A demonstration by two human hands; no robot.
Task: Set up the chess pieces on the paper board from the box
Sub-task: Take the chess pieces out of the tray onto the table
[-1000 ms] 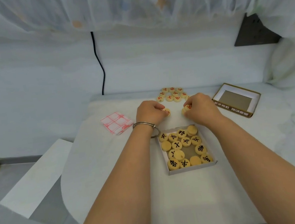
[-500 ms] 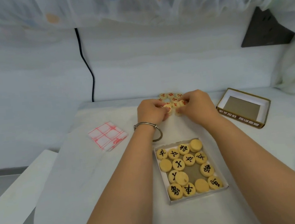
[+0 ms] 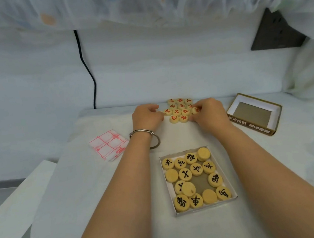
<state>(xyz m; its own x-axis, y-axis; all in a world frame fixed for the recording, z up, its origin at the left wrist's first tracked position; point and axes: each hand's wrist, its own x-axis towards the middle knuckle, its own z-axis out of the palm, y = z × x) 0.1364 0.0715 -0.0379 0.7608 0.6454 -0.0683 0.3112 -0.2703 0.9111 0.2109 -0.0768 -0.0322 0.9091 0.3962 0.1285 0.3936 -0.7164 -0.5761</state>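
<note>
Both hands work at the far side of the desk, where the red pieces lie face up in a tight cluster, apparently sorted out of the box by colour before any board is laid. The right hand pinches a red piece at the cluster's right edge, fingers curled round it, likely to nudge it in against its neighbours. The left hand is curled at the left edge, its fingertips touching or just beside the outermost piece there. Whether it grips that piece or only steadies it I cannot tell.

The box sits near the person, between the forearms, so both hands can reach it easily. It holds the black pieces, most face up, a few blank side up, and one lies across another in the lower left. Part of the box floor shows bare where pieces are gone. The lid lies upturned to the right, out of the way.

The paper board lies folded at the left, well apart from the pieces and not yet spread. So the task looks early. The sorting seems about half done, and no piece can be set until the board is opened.
</note>
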